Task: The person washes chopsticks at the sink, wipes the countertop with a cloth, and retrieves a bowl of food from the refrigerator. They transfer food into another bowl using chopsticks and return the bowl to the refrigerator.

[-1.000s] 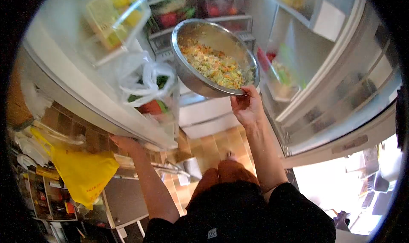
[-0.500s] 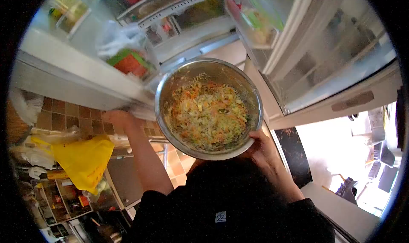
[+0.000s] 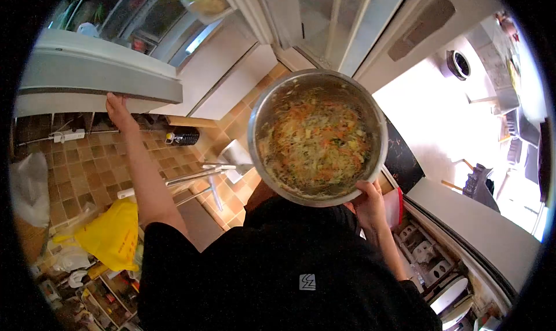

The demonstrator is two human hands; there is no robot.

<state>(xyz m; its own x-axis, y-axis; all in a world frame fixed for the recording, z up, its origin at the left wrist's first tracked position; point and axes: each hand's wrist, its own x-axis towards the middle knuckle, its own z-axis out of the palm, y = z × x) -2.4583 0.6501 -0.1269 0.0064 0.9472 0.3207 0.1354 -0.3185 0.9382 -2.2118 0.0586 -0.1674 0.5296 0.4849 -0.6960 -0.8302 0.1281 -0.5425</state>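
"Well, biggest first?"

"Fridge (image 3: 214, 70), up at the left, with a door (image 3: 98, 73) partly open."

"Next down?"

"Metal bowl (image 3: 356, 96). Hangs just in front of the black shirt (image 3: 249, 261), mouth up, likely to keep the chopped vegetables (image 3: 318, 139) from spilling. Close in, too, perhaps for balance."

"Smaller still?"

"Yellow bag (image 3: 110, 235) at lower left, then a dark bottle (image 3: 186, 136) on the tiled floor (image 3: 87, 163), near the fridge, well away from the bowl."

"And the hands? Together?"

"No, well apart. Left hand (image 3: 120, 112) at the door's edge, touching, perhaps for steadying; cannot tell how firmly. Right hand (image 3: 372, 202) clamped on the bowl's rim, thumb over the top, other fingers mostly hidden, probably bearing the whole weight, with no other support in view."
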